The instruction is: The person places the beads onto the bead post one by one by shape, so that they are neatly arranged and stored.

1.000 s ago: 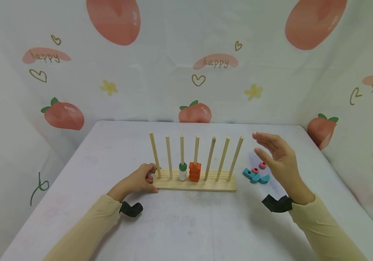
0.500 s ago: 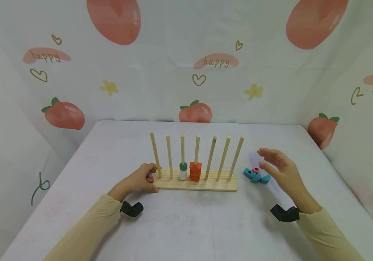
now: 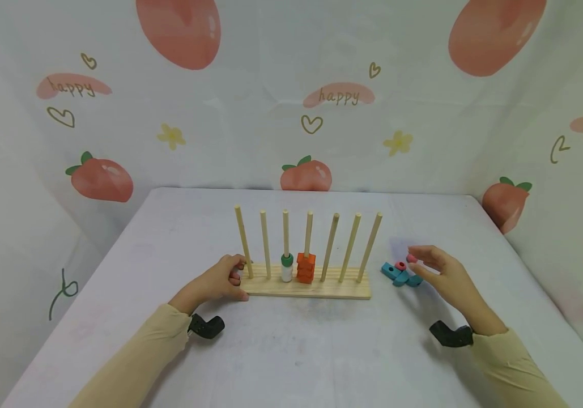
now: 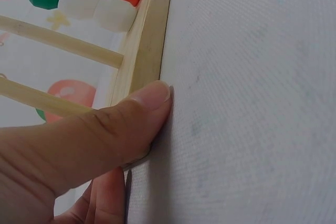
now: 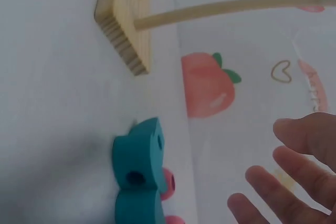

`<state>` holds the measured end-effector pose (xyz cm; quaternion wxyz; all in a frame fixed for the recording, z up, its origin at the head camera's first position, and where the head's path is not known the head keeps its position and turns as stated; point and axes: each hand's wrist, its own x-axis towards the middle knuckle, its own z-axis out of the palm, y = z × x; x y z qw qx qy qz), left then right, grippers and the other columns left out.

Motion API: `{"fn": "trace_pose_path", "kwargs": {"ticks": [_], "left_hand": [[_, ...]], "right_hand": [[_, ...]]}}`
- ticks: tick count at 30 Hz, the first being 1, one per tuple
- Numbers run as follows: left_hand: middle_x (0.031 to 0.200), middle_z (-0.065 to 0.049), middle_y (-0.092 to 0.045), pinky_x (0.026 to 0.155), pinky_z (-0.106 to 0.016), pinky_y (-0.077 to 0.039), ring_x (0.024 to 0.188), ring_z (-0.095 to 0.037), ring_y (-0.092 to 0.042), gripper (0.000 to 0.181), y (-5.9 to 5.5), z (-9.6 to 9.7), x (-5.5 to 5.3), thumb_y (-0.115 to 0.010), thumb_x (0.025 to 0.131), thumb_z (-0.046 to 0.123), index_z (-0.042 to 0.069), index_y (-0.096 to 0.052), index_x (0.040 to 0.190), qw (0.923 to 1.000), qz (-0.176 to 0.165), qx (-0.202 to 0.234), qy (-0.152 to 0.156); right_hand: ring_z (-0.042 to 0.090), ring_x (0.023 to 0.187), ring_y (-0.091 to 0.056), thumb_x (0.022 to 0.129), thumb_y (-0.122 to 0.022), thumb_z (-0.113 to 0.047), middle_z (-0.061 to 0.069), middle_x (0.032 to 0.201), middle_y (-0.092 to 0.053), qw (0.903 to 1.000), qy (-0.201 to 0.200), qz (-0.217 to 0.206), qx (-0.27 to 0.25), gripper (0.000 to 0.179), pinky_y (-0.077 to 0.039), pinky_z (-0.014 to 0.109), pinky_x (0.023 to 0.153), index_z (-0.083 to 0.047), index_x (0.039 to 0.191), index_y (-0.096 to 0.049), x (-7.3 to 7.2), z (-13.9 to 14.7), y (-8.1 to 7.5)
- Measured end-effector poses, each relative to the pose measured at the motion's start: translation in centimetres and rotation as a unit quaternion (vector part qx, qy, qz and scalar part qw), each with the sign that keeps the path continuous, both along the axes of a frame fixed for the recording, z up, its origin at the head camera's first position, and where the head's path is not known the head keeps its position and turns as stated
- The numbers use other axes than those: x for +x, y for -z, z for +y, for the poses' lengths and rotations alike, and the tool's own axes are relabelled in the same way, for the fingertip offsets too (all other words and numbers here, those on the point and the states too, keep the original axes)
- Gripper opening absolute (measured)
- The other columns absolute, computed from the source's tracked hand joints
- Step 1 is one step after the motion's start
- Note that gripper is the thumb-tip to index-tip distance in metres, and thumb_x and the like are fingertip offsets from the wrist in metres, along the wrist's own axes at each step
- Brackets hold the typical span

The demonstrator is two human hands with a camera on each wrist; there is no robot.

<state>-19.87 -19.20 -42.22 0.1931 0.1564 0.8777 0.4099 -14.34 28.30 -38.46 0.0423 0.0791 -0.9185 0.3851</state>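
Note:
My left hand (image 3: 215, 282) grips the left end of a wooden peg board (image 3: 316, 290), its thumb (image 4: 131, 116) along the front edge and the other fingers behind. Seven is not needed here: several upright rods rise from the board. One rod carries white beads (image 3: 286, 274) under a green bead (image 3: 287, 260); another bears stacked orange beads (image 3: 306, 268). My right hand (image 3: 449, 280), holding nothing, hovers with parted fingers over the loose blue beads (image 3: 390, 271). Two pink beads (image 3: 400, 266) lie just behind these, one partly covered by the fingertips.
A white cloth (image 3: 291, 351) covers the table. Behind it hangs a pale backdrop (image 3: 250, 153) printed with peaches, flowers and hearts. Each wrist wears a black strap mount (image 3: 451, 334).
My right hand has come down and slightly to the right, closer to the loose beads. The left hand stays at the board's end.

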Motion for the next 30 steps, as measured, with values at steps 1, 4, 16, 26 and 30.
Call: {"fn": "trace_pose_path", "kwargs": {"ticks": [1, 4, 16, 26, 30], "left_hand": [[0.115, -0.019, -0.042, 0.081, -0.025, -0.045, 0.095, -0.022, -0.047, 0.079, -0.1, 0.0, 0.1, -0.089, 0.067, 0.012, -0.006, -0.044, 0.13, 1.0, 0.0, 0.002, 0.001], [0.113, -0.019, -0.042, 0.079, -0.024, -0.046, 0.093, -0.022, -0.047, 0.08, -0.4, 0.0, 0.3, -0.089, 0.067, 0.015, -0.007, -0.044, 0.129, 0.9999, 0.009, 0.003, 0.01], [0.117, -0.018, -0.042, 0.083, -0.033, -0.046, 0.096, -0.022, -0.047, 0.081, -0.1, 0.2, 0.0, -0.088, 0.067, 0.008, -0.005, -0.043, 0.133, 0.9998, -0.004, -0.014, -0.011], [0.118, -0.019, -0.043, 0.084, -0.032, -0.046, 0.096, -0.023, -0.047, 0.081, 0.0, 0.3, 0.1, -0.088, 0.067, 0.008, -0.005, -0.043, 0.134, 0.9999, -0.002, -0.013, -0.01], [0.118, -0.019, -0.043, 0.083, -0.03, -0.046, 0.096, -0.022, -0.047, 0.081, 0.0, 0.3, 0.1, -0.088, 0.067, 0.008, -0.005, -0.043, 0.134, 0.9998, -0.003, -0.014, -0.01]], "right_hand": [[0.042, 0.12, -0.054, 0.096, -0.061, -0.022, 0.021, 0.127, -0.06, 1.0, 0.001, -0.001, 0.001, 0.041, -0.04, 0.057, 0.098, -0.002, 0.131, -0.053, 0.0, 0.1, 0.1], [0.043, 0.12, -0.053, 0.096, -0.061, -0.023, 0.021, 0.125, -0.061, 1.0, 0.003, -0.003, 0.005, 0.04, -0.043, 0.05, 0.099, -0.002, 0.13, -0.054, 0.0, 0.4, 0.3], [0.045, 0.121, -0.05, 0.098, -0.058, -0.028, 0.026, 0.13, -0.056, 0.999, 0.02, -0.025, 0.032, 0.044, -0.04, 0.055, 0.1, -0.001, 0.132, -0.052, -1.0, 1.7, 0.9], [0.046, 0.122, -0.048, 0.099, -0.056, -0.024, 0.029, 0.132, -0.051, 0.9977, 0.061, -0.018, 0.022, 0.044, -0.038, 0.06, 0.099, 0.001, 0.134, -0.049, -2.4, 2.5, 1.4], [0.048, 0.126, -0.043, 0.099, -0.054, -0.03, 0.03, 0.138, -0.045, 0.9963, 0.065, -0.057, 0.005, 0.051, -0.037, 0.062, 0.1, -0.001, 0.139, -0.043, -3.2, 2.6, 1.8]]}}
